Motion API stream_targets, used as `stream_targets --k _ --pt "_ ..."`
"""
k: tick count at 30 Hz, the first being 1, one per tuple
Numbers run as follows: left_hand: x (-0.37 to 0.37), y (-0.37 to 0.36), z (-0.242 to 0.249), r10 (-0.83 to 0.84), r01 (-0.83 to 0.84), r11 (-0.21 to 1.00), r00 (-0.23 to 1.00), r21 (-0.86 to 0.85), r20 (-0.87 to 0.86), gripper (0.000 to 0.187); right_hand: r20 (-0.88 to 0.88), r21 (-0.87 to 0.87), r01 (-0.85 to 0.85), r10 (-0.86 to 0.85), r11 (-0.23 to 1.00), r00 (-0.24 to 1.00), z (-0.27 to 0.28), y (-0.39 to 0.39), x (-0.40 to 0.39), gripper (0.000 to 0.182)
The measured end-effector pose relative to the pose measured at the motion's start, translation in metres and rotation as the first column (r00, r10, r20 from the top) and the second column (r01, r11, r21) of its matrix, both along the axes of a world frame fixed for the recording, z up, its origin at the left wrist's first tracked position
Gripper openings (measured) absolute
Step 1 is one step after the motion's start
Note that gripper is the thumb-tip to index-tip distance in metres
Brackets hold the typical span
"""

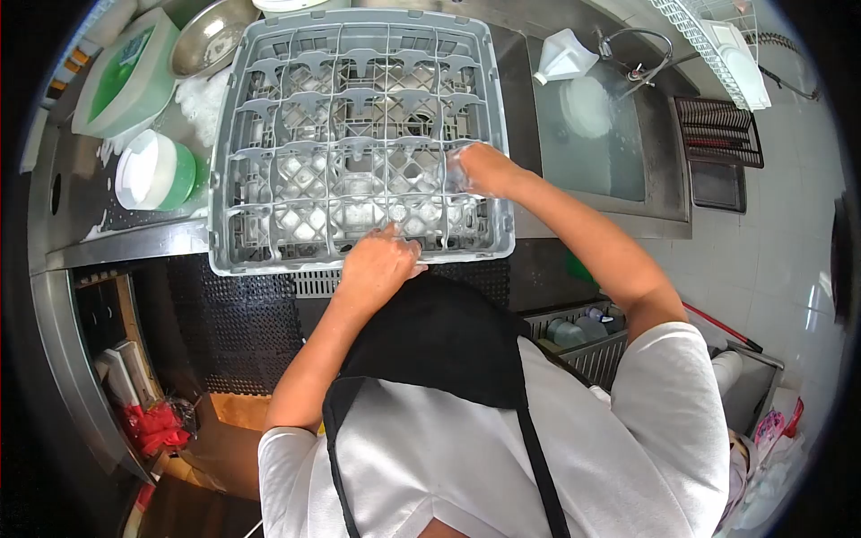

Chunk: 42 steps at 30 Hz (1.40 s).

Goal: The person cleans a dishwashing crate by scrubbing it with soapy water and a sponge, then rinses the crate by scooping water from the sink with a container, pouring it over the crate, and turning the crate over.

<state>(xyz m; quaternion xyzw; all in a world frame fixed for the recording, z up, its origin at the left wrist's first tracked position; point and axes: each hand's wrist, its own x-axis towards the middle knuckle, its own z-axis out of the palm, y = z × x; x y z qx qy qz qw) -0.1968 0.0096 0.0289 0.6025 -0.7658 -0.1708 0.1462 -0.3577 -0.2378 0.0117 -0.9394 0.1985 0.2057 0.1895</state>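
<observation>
A large grey plastic dish rack [359, 142], divided into square compartments, lies across the sink counter. My left hand [381, 262] rests on the rack's near rim, its fingers curled over the edge. Inside a right-hand compartment is my right hand [480, 170], its fingers bent down and wrapped in something clear or soapy that I cannot make out. White suds show through the lattice around the near compartments.
A green-filled tub [126, 76], a steel bowl [211, 40], a white-lidded container [148, 170] and foam are at the left. On the right are a water-filled sink [592, 152], a white jug [567, 56], a tap [635, 73] and a dark rack [717, 130].
</observation>
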Motion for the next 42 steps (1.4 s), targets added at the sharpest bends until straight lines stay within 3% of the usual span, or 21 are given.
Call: stream_targets --k 5,8,11,14,17,18,21,22,23,25,28,32,35,36,42 --pt "0.0 0.0 -0.001 -0.002 0.002 1.0 1.0 0.0 0.015 0.036 -0.205 0.018 -0.203 0.203 0.979 0.958 -0.009 -0.011 0.0 0.021" --pt "-0.002 0.0 0.0 -0.007 0.006 0.999 1.0 0.032 0.03 0.034 -0.171 -0.098 -0.34 0.321 0.935 0.932 0.003 -0.005 0.001 0.016" --pt "-0.002 0.0 -0.002 0.006 -0.006 1.0 1.0 0.004 0.026 0.034 -0.188 -0.184 -0.332 0.298 0.925 0.936 -0.021 -0.005 0.01 0.013" --pt "-0.003 0.0 -0.001 0.024 -0.025 0.999 1.0 0.035 0.012 0.033 -0.228 -0.129 -0.213 0.18 0.968 0.957 -0.042 -0.009 0.017 0.016" --pt "-0.002 0.001 0.0 0.038 -0.038 0.999 0.999 0.019 0.019 0.033 -0.204 0.085 0.019 -0.001 0.996 0.979 -0.065 -0.013 0.017 0.023" --pt "-0.001 0.003 -0.002 0.033 -0.033 0.999 0.999 -0.007 0.014 0.035 -0.242 0.17 -0.032 0.073 0.985 0.968 -0.059 -0.014 0.023 0.028" --pt "0.003 0.004 -0.004 0.014 -0.014 1.0 1.0 -0.015 0.005 0.035 -0.53 0.068 0.128 -0.073 0.989 0.845 -0.023 0.0 0.045 0.028" --pt "0.003 0.005 -0.005 0.008 -0.008 1.0 1.0 -0.004 -0.001 0.035 -0.42 -0.02 -0.198 0.172 0.98 0.891 -0.04 -0.003 0.038 0.025" --pt "0.003 0.005 -0.006 0.004 -0.004 1.0 1.0 -0.015 -0.009 0.035 -0.417 -0.066 -0.237 0.189 0.969 0.889 -0.055 -0.01 0.028 0.024" --pt "0.003 0.005 -0.009 -0.012 0.011 0.999 1.0 -0.033 -0.025 0.033 -0.411 -0.154 -0.304 0.219 0.94 0.885 -0.027 0.003 0.029 0.021" --pt "0.004 0.005 -0.01 -0.016 0.014 0.998 0.999 -0.068 -0.039 0.031 -0.374 -0.169 -0.154 0.082 0.973 0.924 -0.033 0.004 0.031 0.021" --pt "0.004 0.002 -0.004 -0.027 0.026 0.998 0.999 -0.05 -0.03 0.031 -0.228 -0.152 -0.089 0.053 0.984 0.972 -0.049 -0.006 0.019 0.023" --pt "0.004 0.001 -0.002 -0.029 0.028 0.999 0.999 -0.042 -0.018 0.032 -0.343 -0.013 -0.129 0.117 0.992 0.932 -0.057 -0.015 0.021 0.022" --pt "0.004 0.002 -0.003 -0.028 0.027 0.999 0.999 -0.044 -0.02 0.033 -0.396 0.018 -0.137 0.133 0.99 0.908 -0.027 -0.006 0.03 0.021" --pt "0.002 0.003 -0.008 0.001 -0.004 0.997 0.999 -0.073 -0.04 0.035 -0.333 -0.037 -0.042 0.027 0.998 0.942 -0.035 -0.003 0.025 0.019"
